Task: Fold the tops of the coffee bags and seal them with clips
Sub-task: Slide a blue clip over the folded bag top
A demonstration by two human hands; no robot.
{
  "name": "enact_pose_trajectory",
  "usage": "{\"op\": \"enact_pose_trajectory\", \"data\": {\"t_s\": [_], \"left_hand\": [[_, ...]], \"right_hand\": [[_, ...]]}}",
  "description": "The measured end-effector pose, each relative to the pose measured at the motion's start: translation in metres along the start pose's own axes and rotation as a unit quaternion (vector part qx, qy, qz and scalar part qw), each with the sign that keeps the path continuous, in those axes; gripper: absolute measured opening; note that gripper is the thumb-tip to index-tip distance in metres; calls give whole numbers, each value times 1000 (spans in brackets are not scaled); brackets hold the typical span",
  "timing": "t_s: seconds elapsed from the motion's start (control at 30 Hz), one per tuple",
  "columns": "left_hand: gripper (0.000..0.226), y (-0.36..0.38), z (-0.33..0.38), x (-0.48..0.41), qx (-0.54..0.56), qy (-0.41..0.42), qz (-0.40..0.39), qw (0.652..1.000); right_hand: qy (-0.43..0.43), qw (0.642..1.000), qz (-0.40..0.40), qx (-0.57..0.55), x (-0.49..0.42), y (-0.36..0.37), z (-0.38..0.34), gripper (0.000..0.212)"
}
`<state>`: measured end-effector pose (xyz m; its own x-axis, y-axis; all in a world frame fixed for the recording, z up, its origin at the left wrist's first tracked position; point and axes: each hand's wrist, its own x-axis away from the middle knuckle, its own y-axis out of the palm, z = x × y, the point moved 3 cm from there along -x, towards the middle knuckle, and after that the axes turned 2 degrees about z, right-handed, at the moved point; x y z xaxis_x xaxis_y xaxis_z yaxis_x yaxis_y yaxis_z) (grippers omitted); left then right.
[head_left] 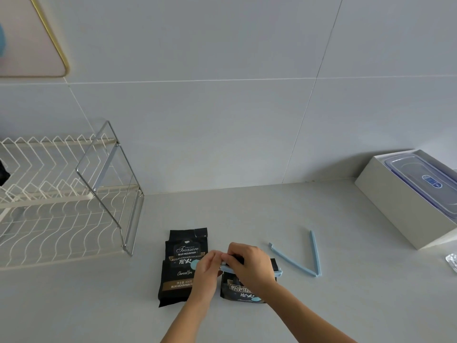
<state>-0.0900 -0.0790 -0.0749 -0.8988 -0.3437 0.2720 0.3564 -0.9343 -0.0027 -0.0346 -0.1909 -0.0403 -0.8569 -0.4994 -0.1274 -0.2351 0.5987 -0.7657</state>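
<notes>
Two black coffee bags lie on the grey counter. The left bag (184, 263) lies flat with its top unfolded toward the wall. The right bag (243, 292) has its top folded, and a light blue clip (275, 270) runs across the fold. My left hand (206, 271) pinches the clip's left end. My right hand (249, 264) grips the clip and the folded top from above, hiding most of both. A second light blue clip (308, 261) lies open in a V shape to the right of the bags.
A white wire dish rack (61, 194) with a chrome frame stands at the left. A white box (395, 201) holding a clear lidded container (427, 181) sits at the back right. A shiny foil scrap (452, 261) lies at the right edge.
</notes>
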Motion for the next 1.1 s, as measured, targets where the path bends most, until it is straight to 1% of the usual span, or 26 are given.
{"op": "enact_pose_trajectory", "data": {"t_s": [0.23, 0.33, 0.4, 0.57, 0.73, 0.87, 0.97, 1.03, 1.1], "left_hand": [[33, 13, 5, 4, 7, 27, 11, 1000], [37, 18, 5, 8, 19, 21, 6, 1000], [36, 21, 4, 9, 24, 19, -2, 1000], [33, 24, 3, 13, 45, 4, -23, 999], [26, 22, 1, 17, 15, 15, -20, 1000], [23, 27, 0, 24, 21, 20, 9, 1000], [22, 28, 4, 21, 10, 19, 2, 1000], [23, 23, 5, 20, 6, 15, -1, 1000], [24, 15, 2, 18, 9, 10, 6, 1000]], "right_hand": [[21, 999, 1, -29, 0, -8, 9, 30], [26, 999, -7, -25, 0, -10, 10, 31], [33, 999, -7, -24, 0, -11, 11, 33], [34, 999, -9, -13, 1, -8, 11, 27], [44, 999, 10, -23, 9, -5, 8, 29], [60, 997, 9, -52, 14, -6, 8, 31], [73, 994, 15, -75, 13, -10, 10, 33], [58, 994, -4, -90, 8, -14, 7, 30], [19, 993, -32, -112, 4, -20, 0, 25]]}}
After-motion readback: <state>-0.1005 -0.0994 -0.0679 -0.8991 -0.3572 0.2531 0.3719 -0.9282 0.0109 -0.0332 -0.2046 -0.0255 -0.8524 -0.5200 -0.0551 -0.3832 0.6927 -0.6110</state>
